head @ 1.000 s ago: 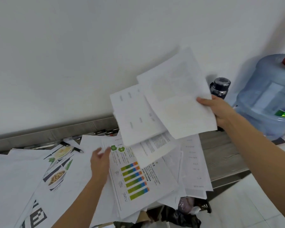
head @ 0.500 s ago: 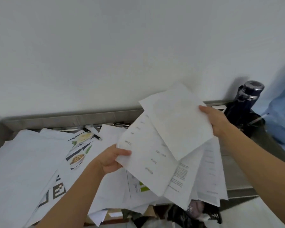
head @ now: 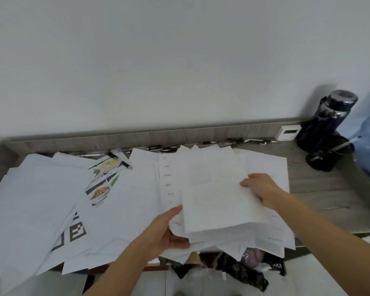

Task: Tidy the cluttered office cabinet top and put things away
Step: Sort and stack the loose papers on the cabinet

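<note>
Currently pinching paper stack point(head: 214, 199) both sides: my left hand point(head: 167, 231) on lower-left edge, my right hand point(head: 263, 189) on right edge, thumb on top. Stack over front of cabinet top point(head: 320, 189), loose sheets point(head: 30, 199) to left.

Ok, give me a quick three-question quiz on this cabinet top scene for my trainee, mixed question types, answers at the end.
1. True or false: the dark bottle lies on its side on the cabinet top.
2. What do the left hand and right hand hold between them? A) a sheaf of papers B) a stapler C) a mug
3. Fill in: the food-photo sheet lies to the ___ of that sheaf.
Key: 1 false, it stands upright; 2 A; 3 left.
</note>
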Action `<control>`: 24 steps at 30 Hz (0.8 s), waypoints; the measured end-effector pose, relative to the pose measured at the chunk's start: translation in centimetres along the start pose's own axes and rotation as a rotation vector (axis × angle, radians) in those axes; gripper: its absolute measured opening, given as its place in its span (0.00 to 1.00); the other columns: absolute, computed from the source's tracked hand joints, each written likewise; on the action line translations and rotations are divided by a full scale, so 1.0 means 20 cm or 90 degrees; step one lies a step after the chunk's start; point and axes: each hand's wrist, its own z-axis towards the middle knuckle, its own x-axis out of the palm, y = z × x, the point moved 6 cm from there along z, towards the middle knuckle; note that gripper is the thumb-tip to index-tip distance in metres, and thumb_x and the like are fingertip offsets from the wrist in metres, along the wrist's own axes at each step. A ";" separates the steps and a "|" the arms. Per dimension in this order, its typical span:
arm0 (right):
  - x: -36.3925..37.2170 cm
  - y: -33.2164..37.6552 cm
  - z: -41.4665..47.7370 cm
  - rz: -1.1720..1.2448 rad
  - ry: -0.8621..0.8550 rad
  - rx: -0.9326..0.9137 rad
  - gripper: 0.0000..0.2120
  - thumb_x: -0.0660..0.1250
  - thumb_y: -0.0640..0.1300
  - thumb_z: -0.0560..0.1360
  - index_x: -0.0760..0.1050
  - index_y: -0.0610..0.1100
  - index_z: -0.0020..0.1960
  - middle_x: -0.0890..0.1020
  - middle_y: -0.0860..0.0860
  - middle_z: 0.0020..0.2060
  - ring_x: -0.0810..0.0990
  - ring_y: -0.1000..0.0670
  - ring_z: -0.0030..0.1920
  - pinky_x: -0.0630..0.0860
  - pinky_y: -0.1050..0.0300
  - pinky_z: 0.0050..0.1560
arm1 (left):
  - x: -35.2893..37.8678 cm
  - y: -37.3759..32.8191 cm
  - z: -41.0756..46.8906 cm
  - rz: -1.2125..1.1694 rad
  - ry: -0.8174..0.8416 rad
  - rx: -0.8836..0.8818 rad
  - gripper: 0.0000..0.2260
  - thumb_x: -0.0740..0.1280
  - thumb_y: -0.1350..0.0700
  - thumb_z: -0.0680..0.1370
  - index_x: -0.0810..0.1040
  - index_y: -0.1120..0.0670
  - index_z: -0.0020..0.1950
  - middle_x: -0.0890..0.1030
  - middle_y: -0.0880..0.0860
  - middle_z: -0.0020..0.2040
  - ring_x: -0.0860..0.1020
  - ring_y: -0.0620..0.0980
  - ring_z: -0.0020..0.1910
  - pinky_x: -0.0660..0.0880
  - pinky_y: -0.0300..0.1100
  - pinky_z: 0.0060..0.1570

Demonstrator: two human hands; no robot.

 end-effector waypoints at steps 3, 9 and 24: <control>0.08 -0.05 -0.04 -0.149 0.040 -0.040 0.09 0.72 0.38 0.72 0.78 0.35 0.51 0.84 0.41 0.47 0.84 0.41 0.47 0.80 0.42 0.53 | -0.06 -0.06 -0.03 0.262 -0.003 -0.040 0.28 0.59 0.36 0.78 0.78 0.59 0.58 0.84 0.64 0.47 0.84 0.63 0.41 0.81 0.51 0.40; -0.01 0.04 0.00 -0.166 -0.055 -0.103 0.23 0.74 0.49 0.73 0.72 0.44 0.64 0.78 0.47 0.54 0.79 0.46 0.50 0.79 0.50 0.49 | -0.31 -0.31 0.11 0.217 -0.311 0.186 0.18 0.70 0.49 0.77 0.75 0.59 0.59 0.80 0.58 0.51 0.81 0.57 0.46 0.81 0.53 0.48; 0.05 -0.04 -0.06 -0.070 0.113 -0.015 0.13 0.74 0.46 0.73 0.81 0.40 0.54 0.86 0.46 0.46 0.84 0.46 0.49 0.82 0.50 0.50 | -0.04 -0.35 0.29 -0.003 -0.166 0.112 0.16 0.75 0.62 0.72 0.76 0.64 0.57 0.82 0.63 0.52 0.82 0.62 0.49 0.81 0.52 0.42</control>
